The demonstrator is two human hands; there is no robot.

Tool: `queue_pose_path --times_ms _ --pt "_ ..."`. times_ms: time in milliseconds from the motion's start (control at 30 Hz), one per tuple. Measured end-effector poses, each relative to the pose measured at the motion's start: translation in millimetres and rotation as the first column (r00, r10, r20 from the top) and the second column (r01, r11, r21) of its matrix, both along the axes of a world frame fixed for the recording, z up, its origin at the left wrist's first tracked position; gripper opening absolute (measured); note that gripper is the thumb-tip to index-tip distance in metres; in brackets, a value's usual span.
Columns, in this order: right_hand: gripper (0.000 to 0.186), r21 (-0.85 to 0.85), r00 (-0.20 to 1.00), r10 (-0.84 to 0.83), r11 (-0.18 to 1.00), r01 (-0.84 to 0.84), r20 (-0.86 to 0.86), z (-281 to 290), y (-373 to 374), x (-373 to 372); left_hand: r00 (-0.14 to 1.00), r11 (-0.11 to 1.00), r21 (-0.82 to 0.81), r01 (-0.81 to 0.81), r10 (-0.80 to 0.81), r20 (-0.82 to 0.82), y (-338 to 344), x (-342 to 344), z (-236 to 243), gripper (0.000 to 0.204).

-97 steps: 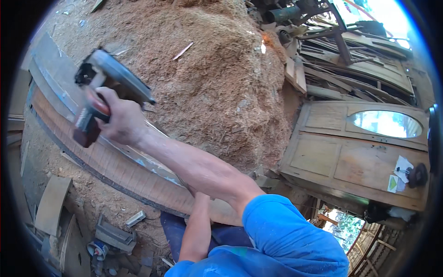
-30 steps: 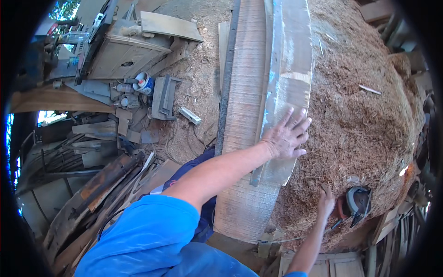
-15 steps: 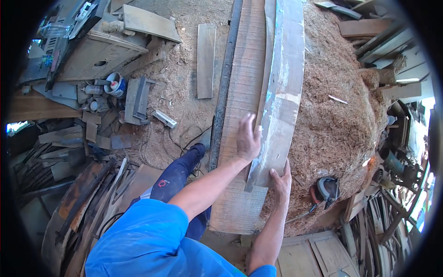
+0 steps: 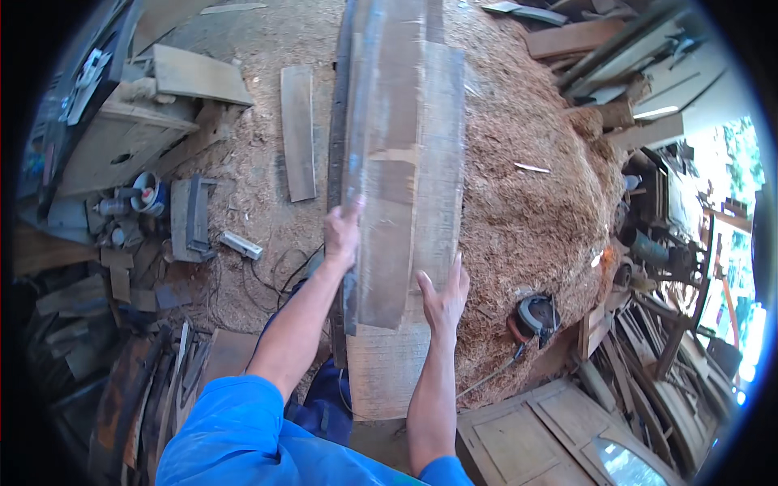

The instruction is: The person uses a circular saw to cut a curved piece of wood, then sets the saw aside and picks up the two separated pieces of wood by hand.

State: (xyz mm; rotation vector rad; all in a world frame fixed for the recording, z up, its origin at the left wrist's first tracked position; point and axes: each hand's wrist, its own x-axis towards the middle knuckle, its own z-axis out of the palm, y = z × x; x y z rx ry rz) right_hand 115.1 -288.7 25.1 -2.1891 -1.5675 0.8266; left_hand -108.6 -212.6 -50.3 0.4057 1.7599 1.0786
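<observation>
A long plank [image 4: 391,251] with blue paint traces along its left strip lies over a wider rough-sawn board [image 4: 387,368], running away from me. My left hand [image 4: 341,239] grips the plank's left edge, blurred by motion. My right hand [image 4: 444,293] rests at the right side of the boards, fingers stretched out and thumb apart. On the shavings to the right, a dark-and-red circular saw [image 4: 535,317] lies with its cord trailing toward me.
A heap of wood shavings [image 4: 535,219] borders the boards. Left are a loose board [image 4: 297,134], a bucket [image 4: 148,194] and offcuts. A wooden door [image 4: 527,437] with glass lies at lower right; stacked scrap wood [image 4: 648,381] crowds the right.
The saw I held earlier now lies on the shavings. Since half a second ago the top plank has shifted left over the board, with my left hand on its left edge.
</observation>
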Motion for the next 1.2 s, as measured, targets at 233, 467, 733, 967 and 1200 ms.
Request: queue_pose_path --times_ms 233,467,733,967,1200 --pt "0.119 -0.29 0.941 0.164 0.954 -0.074 0.297 -20 51 -22 0.805 0.973 -0.201 0.112 -0.207 -0.556 4 -27 -29 0.093" --pt "0.12 -0.137 0.795 -0.119 0.989 0.045 -0.595 9 -4 55 0.735 0.917 -0.292 0.272 -0.394 -0.552 3 -7 -6 0.076" --pt "0.12 -0.205 0.562 -0.276 0.961 0.188 -0.779 104 -105 9 0.712 0.839 0.146 0.524 -0.337 -0.616 -45 29 30 0.082" --pt "0.117 -0.29 0.413 -0.218 0.95 -0.119 -0.884 101 -141 -47 0.401 0.968 0.161 0.194 -0.228 0.887 -103 3 101 0.075" --pt "0.101 -0.193 0.273 -0.099 0.919 -0.343 -0.957 64 -113 -150 0.634 0.988 -0.057 -0.145 0.137 0.761 -113 -88 66 0.047"
